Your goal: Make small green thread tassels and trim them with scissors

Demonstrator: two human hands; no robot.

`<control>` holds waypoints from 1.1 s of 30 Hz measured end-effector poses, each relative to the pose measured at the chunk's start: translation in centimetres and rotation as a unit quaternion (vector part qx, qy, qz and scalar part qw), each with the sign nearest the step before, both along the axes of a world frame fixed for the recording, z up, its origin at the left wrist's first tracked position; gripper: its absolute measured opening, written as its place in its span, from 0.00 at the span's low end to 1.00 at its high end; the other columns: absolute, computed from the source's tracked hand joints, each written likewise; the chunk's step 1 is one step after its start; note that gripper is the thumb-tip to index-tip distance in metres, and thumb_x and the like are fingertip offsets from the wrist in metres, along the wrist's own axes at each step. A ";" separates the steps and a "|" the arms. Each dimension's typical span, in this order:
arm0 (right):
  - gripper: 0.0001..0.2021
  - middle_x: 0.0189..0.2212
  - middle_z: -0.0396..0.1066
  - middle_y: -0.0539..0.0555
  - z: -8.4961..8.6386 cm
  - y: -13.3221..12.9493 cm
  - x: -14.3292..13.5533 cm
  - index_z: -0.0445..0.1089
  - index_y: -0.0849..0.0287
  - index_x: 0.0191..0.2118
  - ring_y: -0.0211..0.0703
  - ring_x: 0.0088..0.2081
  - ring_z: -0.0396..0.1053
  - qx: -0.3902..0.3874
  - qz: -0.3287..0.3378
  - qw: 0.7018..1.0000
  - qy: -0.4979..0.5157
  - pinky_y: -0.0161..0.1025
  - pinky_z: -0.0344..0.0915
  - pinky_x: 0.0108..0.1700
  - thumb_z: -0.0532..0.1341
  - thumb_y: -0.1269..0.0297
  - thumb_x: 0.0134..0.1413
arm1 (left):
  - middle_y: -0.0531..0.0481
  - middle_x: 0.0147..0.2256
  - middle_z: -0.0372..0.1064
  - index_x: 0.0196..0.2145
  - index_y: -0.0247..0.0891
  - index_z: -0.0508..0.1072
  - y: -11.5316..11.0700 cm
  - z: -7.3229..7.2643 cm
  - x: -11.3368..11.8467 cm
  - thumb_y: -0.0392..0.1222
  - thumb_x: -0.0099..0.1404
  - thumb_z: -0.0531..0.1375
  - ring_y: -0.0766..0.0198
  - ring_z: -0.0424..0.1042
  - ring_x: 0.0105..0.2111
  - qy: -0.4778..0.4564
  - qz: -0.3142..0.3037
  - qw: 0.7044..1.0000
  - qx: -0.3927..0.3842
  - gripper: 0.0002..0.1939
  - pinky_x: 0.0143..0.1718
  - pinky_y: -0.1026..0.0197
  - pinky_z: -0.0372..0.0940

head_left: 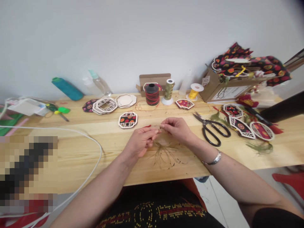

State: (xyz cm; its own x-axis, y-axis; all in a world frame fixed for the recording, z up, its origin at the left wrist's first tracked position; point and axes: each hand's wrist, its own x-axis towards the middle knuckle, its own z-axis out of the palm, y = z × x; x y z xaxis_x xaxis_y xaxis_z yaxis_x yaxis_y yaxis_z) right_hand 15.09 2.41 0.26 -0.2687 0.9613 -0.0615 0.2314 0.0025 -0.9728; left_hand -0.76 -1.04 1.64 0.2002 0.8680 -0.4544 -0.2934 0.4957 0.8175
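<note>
Olive threads, fine: fanned on wooden table, six o'clock from the fingertips. Left hand, right hand: fingers pinched around a slender red-ended piece, details too small to tell.

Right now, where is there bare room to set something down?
Bare wood: between the white cable and the left hand, and between the scissors and the front edge of the table. Crowded: the back, around the spools, and the right, around the big box.
</note>
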 end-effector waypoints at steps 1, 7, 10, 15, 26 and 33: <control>0.10 0.20 0.66 0.48 0.2 0.1 0.2 0.70 0.63 0.27 0.32 0.22 0.58 0.015 -0.006 0.999 -0.036 0.33 0.56 0.27 0.60 0.61 0.50 | 0.56 0.16 0.57 0.26 0.27 0.77 0.0 0.1 0.0 0.38 0.48 0.66 0.82 0.46 0.14 0.003 0.007 1.000 -0.002 0.09 0.15 0.72 0.38; 0.11 0.37 0.73 0.61 3.9 -0.4 3.8 0.71 0.64 0.38 0.46 0.36 0.68 0.168 -0.044 0.882 -0.437 0.39 0.60 0.37 0.55 0.64 0.56 | 0.57 0.15 0.56 0.24 0.26 0.76 0.3 0.1 0.0 0.38 0.45 0.67 0.81 0.46 0.14 0.021 0.052 0.998 -0.005 0.10 0.14 0.72 0.37; 0.10 0.34 0.71 0.64 4.5 -1.6 7.0 0.70 0.66 0.35 0.51 0.35 0.69 0.179 -0.052 0.790 -0.585 0.41 0.60 0.36 0.53 0.67 0.56 | 0.57 0.15 0.55 0.24 0.27 0.76 0.3 0.0 0.0 0.39 0.45 0.68 0.80 0.46 0.15 0.025 0.060 0.998 0.004 0.10 0.14 0.72 0.38; 0.10 0.28 0.70 0.66 1.9 -3.4 12.2 0.67 0.69 0.34 0.52 0.33 0.68 0.207 -0.056 0.717 -0.663 0.42 0.61 0.36 0.51 0.71 0.55 | 0.57 0.15 0.54 0.24 0.28 0.77 0.3 -0.4 0.1 0.41 0.44 0.68 0.78 0.48 0.16 0.050 0.059 0.997 0.021 0.12 0.15 0.71 0.38; 0.17 0.39 0.68 0.66 0.8 -4.2 13.8 0.65 0.71 0.46 0.51 0.39 0.67 0.140 -0.031 0.742 -0.654 0.42 0.62 0.42 0.51 0.65 0.54 | 0.56 0.13 0.60 0.28 0.34 0.80 0.0 -1.3 -0.1 0.44 0.49 0.64 0.71 0.56 0.16 0.194 0.059 0.970 0.136 0.11 0.20 0.64 0.53; 0.15 0.36 0.66 0.64 1.4 -4.3 13.8 0.67 0.68 0.41 0.52 0.40 0.66 0.122 -0.035 0.763 -0.633 0.41 0.63 0.41 0.55 0.64 0.50 | 0.53 0.16 0.67 0.30 0.37 0.80 -0.1 -1.4 -0.4 0.44 0.52 0.61 0.63 0.66 0.23 0.272 0.030 0.945 0.178 0.11 0.32 0.60 0.61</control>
State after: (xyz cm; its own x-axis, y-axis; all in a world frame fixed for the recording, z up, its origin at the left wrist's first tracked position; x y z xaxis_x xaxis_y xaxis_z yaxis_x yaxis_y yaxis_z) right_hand 28.89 -1.93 1.67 -0.0898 0.9949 -0.0462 0.9940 0.0925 0.0588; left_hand -1.12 -1.13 0.19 -0.0332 0.9876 -0.1532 0.1993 0.1567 0.9673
